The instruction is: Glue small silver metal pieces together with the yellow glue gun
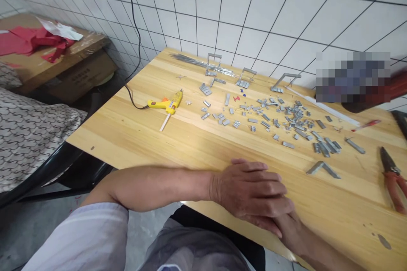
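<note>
My left hand (251, 190) lies flat at the near edge of the wooden table (152, 144), fingers together and pointing right. It rests on top of my right hand (286, 225), which is mostly hidden beneath it; only its wrist and forearm show. Neither hand holds anything that I can see. Several small grey metal pieces (286, 123) are scattered across the table beyond my hands. A bent grey metal angle piece (322, 168) lies nearest, to the right of my left hand.
A yellow glue gun (167, 103) with a black cord lies at the left. Red-handled pliers (394, 178) lie at the right edge. Thin metal rods (203, 64) and small metal stands (213, 63) sit by the tiled wall. A cardboard box (76, 72) stands left.
</note>
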{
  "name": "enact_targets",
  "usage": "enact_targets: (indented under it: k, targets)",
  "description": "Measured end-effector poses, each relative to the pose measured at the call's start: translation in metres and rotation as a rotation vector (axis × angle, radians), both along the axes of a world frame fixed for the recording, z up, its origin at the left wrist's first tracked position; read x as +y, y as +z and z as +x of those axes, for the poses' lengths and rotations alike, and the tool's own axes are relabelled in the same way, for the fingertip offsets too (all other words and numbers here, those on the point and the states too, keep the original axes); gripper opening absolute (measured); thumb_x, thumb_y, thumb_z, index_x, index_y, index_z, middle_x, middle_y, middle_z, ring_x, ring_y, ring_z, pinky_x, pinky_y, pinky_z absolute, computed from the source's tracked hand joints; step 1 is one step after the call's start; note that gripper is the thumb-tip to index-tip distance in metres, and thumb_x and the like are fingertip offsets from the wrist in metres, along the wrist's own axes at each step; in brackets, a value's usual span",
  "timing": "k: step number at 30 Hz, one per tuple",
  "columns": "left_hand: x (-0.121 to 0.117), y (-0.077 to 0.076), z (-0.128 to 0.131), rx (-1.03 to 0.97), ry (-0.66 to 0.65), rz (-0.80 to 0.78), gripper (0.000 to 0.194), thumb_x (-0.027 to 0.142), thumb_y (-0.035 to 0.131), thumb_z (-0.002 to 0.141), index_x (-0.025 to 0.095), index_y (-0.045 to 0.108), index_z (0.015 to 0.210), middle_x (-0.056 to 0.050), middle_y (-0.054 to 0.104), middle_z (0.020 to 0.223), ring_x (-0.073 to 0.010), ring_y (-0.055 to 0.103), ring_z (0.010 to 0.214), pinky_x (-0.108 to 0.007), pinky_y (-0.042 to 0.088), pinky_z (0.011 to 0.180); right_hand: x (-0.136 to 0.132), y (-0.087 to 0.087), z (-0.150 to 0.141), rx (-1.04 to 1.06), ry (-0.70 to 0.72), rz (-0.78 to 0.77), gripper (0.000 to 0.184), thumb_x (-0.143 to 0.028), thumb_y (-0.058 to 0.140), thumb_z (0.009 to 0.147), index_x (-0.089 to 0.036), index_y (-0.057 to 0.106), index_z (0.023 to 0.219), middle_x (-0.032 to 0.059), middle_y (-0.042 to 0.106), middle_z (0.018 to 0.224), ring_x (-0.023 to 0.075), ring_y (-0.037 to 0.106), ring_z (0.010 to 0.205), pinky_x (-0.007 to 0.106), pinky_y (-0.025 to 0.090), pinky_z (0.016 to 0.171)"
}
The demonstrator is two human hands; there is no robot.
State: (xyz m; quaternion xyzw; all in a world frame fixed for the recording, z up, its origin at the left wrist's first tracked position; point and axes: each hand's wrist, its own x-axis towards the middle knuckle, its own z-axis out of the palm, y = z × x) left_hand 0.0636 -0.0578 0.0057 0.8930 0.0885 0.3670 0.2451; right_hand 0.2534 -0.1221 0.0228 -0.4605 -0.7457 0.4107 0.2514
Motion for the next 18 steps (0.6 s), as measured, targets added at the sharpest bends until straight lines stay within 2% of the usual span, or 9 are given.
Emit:
enact_targets:
  k: [2,4,6,8,9,11,14,18]
  targets:
    - [0.008,0.001,-0.002,-0.054,0.041,-0.036,0.041,0.062,0.066,0.097,0.026,0.073,0.114,-0.011,0.077,0.121,-0.0298,0.069,0.125,-0.045,0.045,0.117,0.008,-0.003,-0.002,0.089,-0.028,0.091,0.036,-0.046,0.047,0.108,-0.037,0.074,0.131,0.0058,0.081,0.108,0.0287,0.078,0.104,0.044,0.068,0.089]
    - [0.02,0.003,-0.007,-0.091,0.182,-0.063,0.045,0.061,0.055,0.103,0.023,0.07,0.119,-0.014,0.075,0.12,-0.0286,0.069,0.119,-0.046,0.048,0.112,0.021,-0.005,-0.006,0.177,-0.107,0.217,0.026,-0.039,0.052,0.108,-0.034,0.072,0.125,0.0047,0.08,0.108,0.0249,0.077,0.098,0.038,0.067,0.084]
    - [0.035,0.008,-0.015,-0.073,0.454,-0.057,0.046,0.057,0.045,0.108,0.02,0.069,0.122,-0.014,0.073,0.117,-0.0276,0.067,0.111,-0.045,0.05,0.101,0.033,-0.006,-0.009,0.206,-0.1,0.341,0.022,-0.031,0.057,0.107,-0.029,0.069,0.125,0.006,0.078,0.109,0.0226,0.076,0.096,0.035,0.065,0.083]
    - [0.049,0.019,-0.027,0.097,0.73,-0.025,0.039,0.049,0.048,0.108,0.019,0.07,0.122,-0.013,0.07,0.114,-0.0291,0.064,0.11,-0.046,0.048,0.098,0.041,-0.007,-0.01,0.204,-0.084,0.476,0.019,-0.022,0.059,0.105,-0.027,0.069,0.12,0.0059,0.077,0.106,0.0201,0.075,0.094,0.032,0.063,0.084]
    - [0.055,0.025,-0.033,0.217,0.823,-0.011,0.031,0.04,0.051,0.107,0.02,0.071,0.12,-0.012,0.069,0.112,-0.029,0.063,0.108,-0.046,0.047,0.096,0.043,-0.008,-0.01,0.2,-0.082,0.528,0.02,-0.017,0.06,0.103,-0.026,0.069,0.118,0.0055,0.076,0.104,0.019,0.075,0.094,0.031,0.063,0.084]
    - [0.065,0.037,-0.045,0.474,0.92,-0.006,0.024,0.027,0.054,0.104,0.02,0.072,0.118,-0.012,0.068,0.111,-0.0293,0.062,0.107,-0.045,0.045,0.095,0.044,-0.011,-0.011,0.196,-0.071,0.581,0.023,-0.01,0.059,0.101,-0.026,0.068,0.114,0.0047,0.075,0.1,0.0176,0.075,0.092,0.03,0.063,0.082]
    - [0.072,0.049,-0.057,0.768,0.992,0.003,0.024,0.023,0.055,0.103,0.018,0.074,0.117,-0.016,0.067,0.114,-0.0332,0.061,0.11,-0.046,0.043,0.092,0.042,-0.016,-0.014,0.204,-0.033,0.624,0.026,-0.005,0.06,0.099,-0.026,0.067,0.112,0.0048,0.076,0.099,0.0182,0.075,0.093,0.031,0.063,0.081]
    - [0.077,0.044,-0.058,0.905,1.024,0.03,0.025,0.029,0.056,0.104,0.015,0.076,0.111,-0.018,0.068,0.113,-0.0358,0.061,0.111,-0.047,0.042,0.091,0.041,-0.019,-0.018,0.209,-0.008,0.672,0.027,-0.002,0.06,0.097,-0.025,0.065,0.11,0.0048,0.076,0.096,0.0186,0.075,0.093,0.031,0.063,0.08]
